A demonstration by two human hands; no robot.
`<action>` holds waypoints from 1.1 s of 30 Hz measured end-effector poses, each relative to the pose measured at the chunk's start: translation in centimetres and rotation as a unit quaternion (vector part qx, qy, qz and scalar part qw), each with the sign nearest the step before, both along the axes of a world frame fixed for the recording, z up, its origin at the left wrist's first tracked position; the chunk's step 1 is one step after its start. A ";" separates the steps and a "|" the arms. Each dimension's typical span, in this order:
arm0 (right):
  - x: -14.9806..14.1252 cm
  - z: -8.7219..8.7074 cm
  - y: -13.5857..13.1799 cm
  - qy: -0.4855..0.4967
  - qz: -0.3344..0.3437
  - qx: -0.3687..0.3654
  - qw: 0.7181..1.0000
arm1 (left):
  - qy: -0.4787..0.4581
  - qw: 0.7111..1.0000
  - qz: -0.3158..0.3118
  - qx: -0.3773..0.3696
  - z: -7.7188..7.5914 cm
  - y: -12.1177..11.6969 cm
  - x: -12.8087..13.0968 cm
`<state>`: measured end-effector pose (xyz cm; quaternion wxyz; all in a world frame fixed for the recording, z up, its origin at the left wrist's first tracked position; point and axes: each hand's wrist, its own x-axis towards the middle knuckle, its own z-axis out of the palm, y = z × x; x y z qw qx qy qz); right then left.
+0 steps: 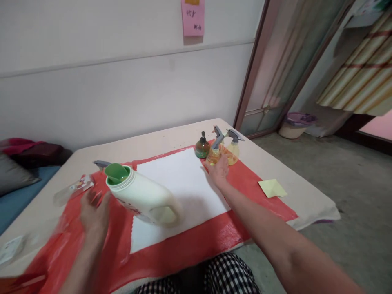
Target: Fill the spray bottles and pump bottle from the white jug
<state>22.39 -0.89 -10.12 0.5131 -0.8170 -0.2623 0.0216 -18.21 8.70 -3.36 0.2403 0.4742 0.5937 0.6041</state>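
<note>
My left hand (94, 210) is open, fingers apart, just left of a big cream-white jug (153, 192) with a built-in handle. The jug leans over the white sheet (171, 171), its green pour spout (117, 173) showing at the uncapped neck; its lower end is blurred. My right hand (219, 169) is closed around a small clear spray bottle (213, 155) of yellow liquid with a grey trigger head. Close beside it stand a round dark-green pump bottle (202, 147) and another yellow spray bottle (234, 149). A further grey trigger shows behind them.
Red plastic sheeting (196, 249) lies beneath the white sheet on the cloth-covered table (294, 183). A yellow sticky note (272, 188) is at right, a clear packet (75, 190) at left. Behind the jug's neck a grey trigger (101, 163) pokes out. The wall borders the far side.
</note>
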 end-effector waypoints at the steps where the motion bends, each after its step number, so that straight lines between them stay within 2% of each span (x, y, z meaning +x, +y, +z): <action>1: -0.2 0.1 0.6 0.007 -0.021 -0.007 1.000 | -0.015 1.000 -0.013 -0.004 -0.2 -1.7 -0.4; 3: -0.2 0.5 1.2 0.021 -0.037 -0.009 0.999 | -0.063 0.998 -0.022 0.022 -0.1 -5.8 -0.7; 5: -0.3 1.4 0.7 0.024 -0.023 0.001 0.999 | -0.074 0.997 -0.022 0.022 0.4 -10.4 -0.5; 6: -0.4 2.0 -0.1 0.021 -0.007 0.011 1.000 | -0.081 0.996 -0.023 0.015 0.7 -12.8 -0.2; 9: -1.6 4.3 -4.3 0.006 0.067 0.052 0.996 | -0.103 0.992 -0.021 0.063 1.3 -18.5 0.7; 12: -4.1 7.3 -10.7 0.013 0.161 0.085 0.983 | -0.037 0.990 -0.136 -0.011 2.0 -21.7 1.6; 14: -6.2 9.4 -15.3 0.034 0.235 0.091 0.967 | -0.001 0.965 -0.251 -0.078 3.2 -23.1 2.5; 15: -7.4 10.4 -17.6 0.057 0.287 0.094 0.952 | -0.004 0.952 -0.293 -0.084 4.0 -23.7 3.1; 17: -9.8 12.1 -21.7 0.170 0.396 0.119 0.895 | -0.020 0.923 -0.377 -0.074 6.0 -25.2 4.4; 18: -11.1 12.8 -23.4 0.220 0.428 0.119 0.868 | -0.033 0.914 -0.399 -0.071 7.0 -26.1 5.0; 21: -14.6 13.8 -27.8 0.316 0.490 0.107 0.806 | -0.085 0.872 -0.471 -0.097 9.8 -29.2 6.2; 23: -16.7 13.9 -29.9 0.321 0.520 0.090 0.786 | -0.100 0.843 -0.515 -0.119 10.9 -31.4 6.1; 25: -18.5 13.7 -31.5 0.297 0.540 0.060 0.785 | -0.094 0.833 -0.530 -0.130 11.4 -33.5 5.3; 27: -20.2 13.6 -32.5 0.304 0.555 0.062 0.772 | -0.093 0.844 -0.513 -0.125 11.6 -35.3 4.2; 29: -21.9 13.5 -33.3 0.365 0.563 0.107 0.733 | -0.123 0.856 -0.490 -0.109 11.9 -36.7 2.8; 31: -23.5 13.5 -33.9 0.457 0.558 0.145 0.677 | -0.164 0.856 -0.481 -0.093 12.6 -37.8 1.4; 33: -24.9 13.3 -34.7 0.528 0.550 0.141 0.632 | -0.191 0.848 -0.487 -0.086 13.4 -38.8 0.3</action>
